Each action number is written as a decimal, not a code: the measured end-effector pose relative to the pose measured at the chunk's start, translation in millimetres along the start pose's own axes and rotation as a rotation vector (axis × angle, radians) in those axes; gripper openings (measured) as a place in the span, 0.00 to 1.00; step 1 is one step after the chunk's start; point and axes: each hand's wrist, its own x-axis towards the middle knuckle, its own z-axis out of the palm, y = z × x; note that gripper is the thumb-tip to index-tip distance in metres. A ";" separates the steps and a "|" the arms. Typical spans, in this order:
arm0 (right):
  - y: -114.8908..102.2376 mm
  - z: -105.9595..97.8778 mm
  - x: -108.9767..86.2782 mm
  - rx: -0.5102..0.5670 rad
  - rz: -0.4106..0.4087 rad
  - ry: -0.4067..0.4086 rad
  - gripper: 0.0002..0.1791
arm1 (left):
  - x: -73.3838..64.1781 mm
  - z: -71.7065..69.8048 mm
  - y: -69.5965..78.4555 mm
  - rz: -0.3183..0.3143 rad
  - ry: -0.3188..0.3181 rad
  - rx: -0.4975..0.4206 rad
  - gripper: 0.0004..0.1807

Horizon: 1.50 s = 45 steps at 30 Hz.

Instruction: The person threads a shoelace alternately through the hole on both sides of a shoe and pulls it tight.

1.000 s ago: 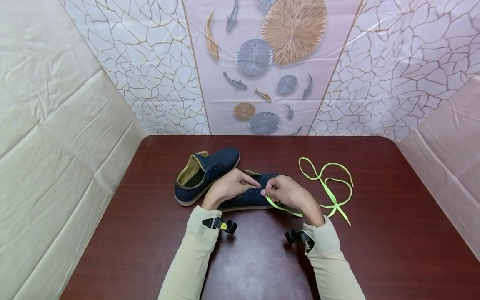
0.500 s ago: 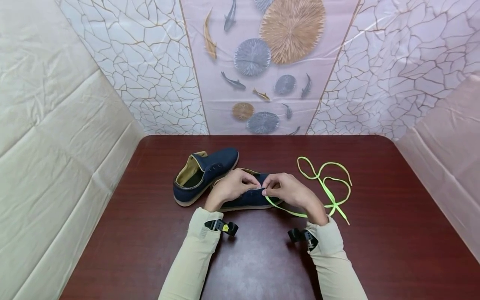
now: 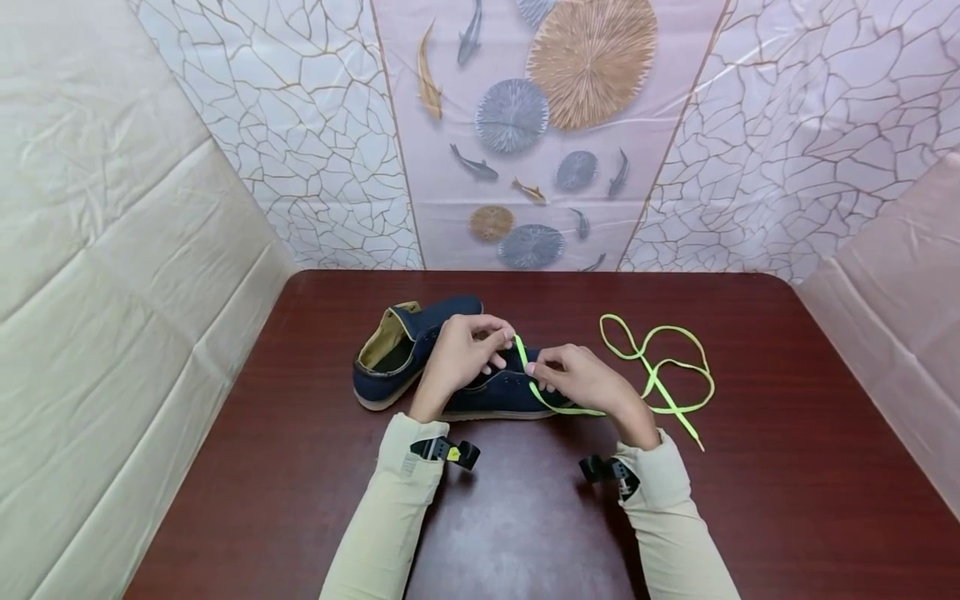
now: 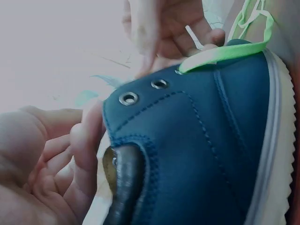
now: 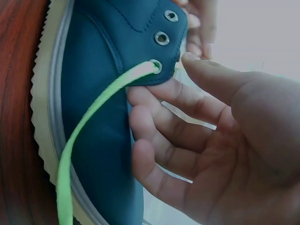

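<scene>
A navy shoe (image 3: 498,402) with a pale sole lies between my hands, toe to the right. A neon green shoelace (image 4: 225,55) passes through the eyelet (image 5: 156,67) nearest the toe; the other two eyelets on this flap hold no lace. Raised above the shoe's opening, my left hand (image 3: 459,354) pinches the lace's end between thumb and index finger. My right hand (image 3: 583,382) pinches the shoe's eyelet flap at its edge, thumb on one side and index finger beneath, beside the laced eyelet. The lace's outer length trails down the shoe's near side to the table.
A second navy shoe (image 3: 371,385) with a tan lining stands behind and left, close against my left hand. The rest of the lace lies in loose loops (image 3: 705,367) on the dark red table (image 3: 510,517), right of my right hand. Patterned sheeting (image 3: 517,200) hangs behind the table.
My left hand has risen from the flap and moved back, drawing the lace's end up through the eyelet. My right hand stays at the flap. The looped lace has shifted slightly.
</scene>
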 end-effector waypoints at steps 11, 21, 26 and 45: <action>-6.6 3.3 5.0 0.016 -0.047 0.096 0.06 | 1.5 -4.7 10.8 0.191 0.200 -0.069 0.11; -25.8 14.0 9.3 0.196 -0.124 0.317 0.11 | -8.6 -2.8 27.2 0.287 0.280 -0.157 0.09; -28.8 12.9 7.6 0.314 -0.138 0.446 0.10 | -6.1 -0.7 24.6 0.265 0.219 -0.156 0.09; -16.8 2.4 1.8 0.450 -0.029 0.484 0.16 | 4.5 5.3 -12.8 0.102 -0.018 0.401 0.09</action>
